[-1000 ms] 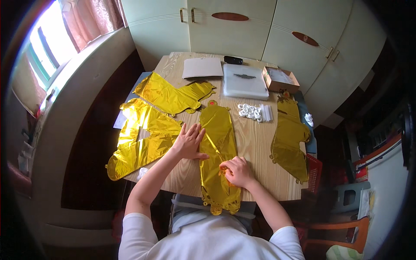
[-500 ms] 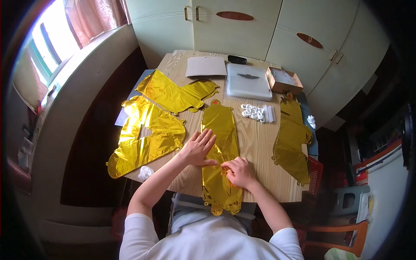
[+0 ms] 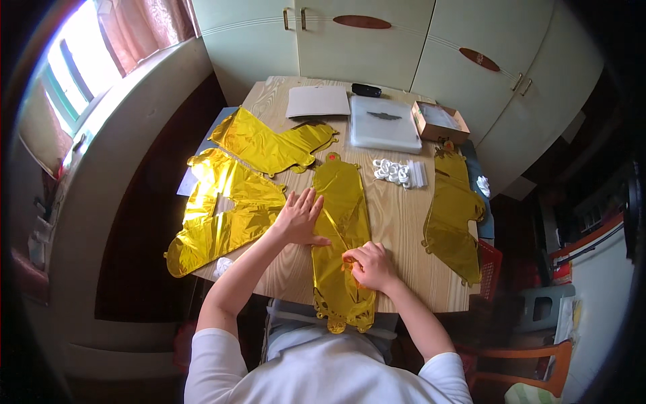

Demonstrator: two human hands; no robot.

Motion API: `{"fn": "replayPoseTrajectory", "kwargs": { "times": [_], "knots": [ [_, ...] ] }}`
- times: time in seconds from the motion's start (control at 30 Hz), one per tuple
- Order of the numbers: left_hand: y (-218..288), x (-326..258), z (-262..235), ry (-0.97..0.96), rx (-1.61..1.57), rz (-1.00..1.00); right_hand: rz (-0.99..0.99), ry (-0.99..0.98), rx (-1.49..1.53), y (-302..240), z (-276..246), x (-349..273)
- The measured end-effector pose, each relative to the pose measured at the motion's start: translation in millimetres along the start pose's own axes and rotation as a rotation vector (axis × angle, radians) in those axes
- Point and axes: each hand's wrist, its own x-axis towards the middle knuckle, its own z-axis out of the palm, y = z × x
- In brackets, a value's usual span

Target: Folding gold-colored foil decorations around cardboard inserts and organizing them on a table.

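A long gold foil balloon (image 3: 340, 212), lying flat and uninflated, runs down the middle of the table and over its near edge. Flat with fingers spread, my left hand (image 3: 299, 219) rests along its left side, partly on the foil and partly over the wood. My right hand (image 3: 372, 266) is closed on the lower right part of the same balloon, fingers curled and fingertips pinched at the foil. Orange reflections of the hand show in the shiny film. To the left lie two more flat gold balloons, a lower one (image 3: 249, 219) and an upper one (image 3: 259, 145).
Another gold balloon (image 3: 452, 202) lies at the right edge of the table (image 3: 404, 269). White rings (image 3: 390, 172) lie beside small clear bags (image 3: 417, 174). Farther back are a clear plastic stack (image 3: 383, 128), a cardboard box (image 3: 441, 124), a pale sheet (image 3: 317, 101) and a black object (image 3: 366, 90).
My left hand has slid a little left and up along the balloon, fingers a bit more spread. The right hand stays at nearly the same spot on the foil.
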Motion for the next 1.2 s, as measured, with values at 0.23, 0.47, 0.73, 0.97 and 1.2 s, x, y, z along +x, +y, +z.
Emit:
{"fn": "replayPoseTrajectory", "kwargs": {
  "times": [0.23,0.47,0.73,0.97,1.2],
  "knots": [
    [-6.3,1.0,-6.9,-0.133,0.038,0.006,-0.002,-0.027,-0.009,2.6,1.1,-1.1],
    [-6.2,1.8,-1.8,-0.091,0.008,0.009,-0.185,0.064,-0.125,-24.4,-10.4,19.5],
    [-6.4,3.0,0.3,-0.099,0.045,0.003,-0.322,-0.246,-0.247,-31.5,25.7,16.8],
    [-4.3,0.2,-6.4,-0.128,-0.006,-0.011,-0.329,-0.403,-0.187,-45.9,23.0,6.0],
    [-5.8,1.8,-4.4,-0.125,0.011,-0.014,-0.362,-0.409,-0.172,-56.2,22.3,-4.5]
  ]
}}
